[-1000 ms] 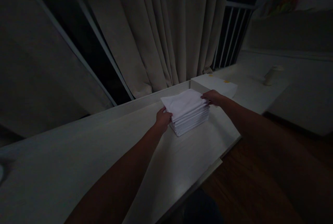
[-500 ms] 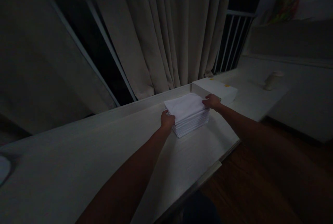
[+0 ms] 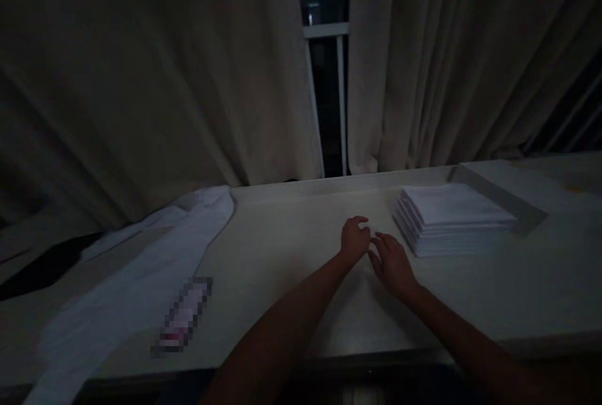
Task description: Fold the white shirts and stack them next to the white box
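Note:
Above the middle of the table, my left hand and my right hand are close together, with fingertips almost meeting. My left hand's fingers are loosely curved and apart, with nothing seen in them. The fingers of my right hand are spread and hold nothing. Just to the right of my right hand lies a neat stack of folded white cloths. Over at the left, a rumpled white cloth is spread across the table, away from both hands.
The pale table runs along a wall of beige curtains. A pixelated phone-like object lies by the loose cloth. Behind the stack is a white box. Dark fabric lies at far left.
Both hands have let go of the folded stack and come together to its left. The view has turned left, bringing the loose white cloth and pixelated object into sight.

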`<action>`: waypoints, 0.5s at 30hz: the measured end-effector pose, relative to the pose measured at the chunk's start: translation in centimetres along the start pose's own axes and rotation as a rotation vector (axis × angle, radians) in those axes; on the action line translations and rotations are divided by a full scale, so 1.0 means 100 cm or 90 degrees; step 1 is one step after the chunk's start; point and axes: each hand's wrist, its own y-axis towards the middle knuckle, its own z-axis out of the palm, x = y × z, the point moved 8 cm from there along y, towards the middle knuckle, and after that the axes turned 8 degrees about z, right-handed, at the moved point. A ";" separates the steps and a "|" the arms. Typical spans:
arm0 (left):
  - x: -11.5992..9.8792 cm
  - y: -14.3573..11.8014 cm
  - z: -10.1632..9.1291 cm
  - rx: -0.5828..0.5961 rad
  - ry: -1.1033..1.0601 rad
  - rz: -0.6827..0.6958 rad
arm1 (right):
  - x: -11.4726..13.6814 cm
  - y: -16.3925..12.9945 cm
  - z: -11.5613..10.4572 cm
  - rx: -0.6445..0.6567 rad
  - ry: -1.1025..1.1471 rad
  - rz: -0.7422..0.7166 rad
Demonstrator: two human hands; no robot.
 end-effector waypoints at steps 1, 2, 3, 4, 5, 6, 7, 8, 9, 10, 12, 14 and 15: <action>0.019 -0.010 -0.028 -0.015 0.021 -0.019 | 0.017 -0.009 0.025 0.021 0.021 0.009; 0.039 -0.021 -0.058 -0.030 0.044 -0.038 | 0.033 -0.017 0.049 0.042 0.036 0.021; 0.059 -0.031 -0.090 -0.046 0.067 -0.060 | 0.046 -0.026 0.071 0.056 0.046 0.038; 0.080 -0.042 -0.123 -0.063 0.093 -0.082 | 0.058 -0.034 0.091 0.067 0.049 0.052; 0.100 -0.053 -0.157 -0.078 0.121 -0.107 | 0.068 -0.043 0.109 0.076 0.044 0.058; 0.120 -0.065 -0.193 -0.094 0.152 -0.134 | 0.076 -0.050 0.123 0.080 0.026 0.055; 0.139 -0.077 -0.229 -0.107 0.183 -0.159 | 0.083 -0.057 0.134 0.079 0.002 0.045; 0.158 -0.091 -0.265 -0.119 0.217 -0.188 | 0.089 -0.063 0.142 0.075 -0.025 0.031; 0.174 -0.107 -0.301 -0.131 0.251 -0.217 | 0.093 -0.068 0.147 0.068 -0.050 0.014; 0.189 -0.124 -0.337 -0.143 0.286 -0.246 | 0.096 -0.071 0.149 0.061 -0.071 -0.001; 0.215 -0.162 -0.402 -0.159 0.351 -0.302 | 0.098 -0.073 0.149 0.048 -0.099 -0.022; 0.236 -0.202 -0.456 -0.163 0.407 -0.359 | 0.099 -0.072 0.147 0.042 -0.125 -0.032; 0.244 -0.221 -0.477 -0.162 0.431 -0.386 | 0.099 -0.071 0.146 0.042 -0.137 -0.035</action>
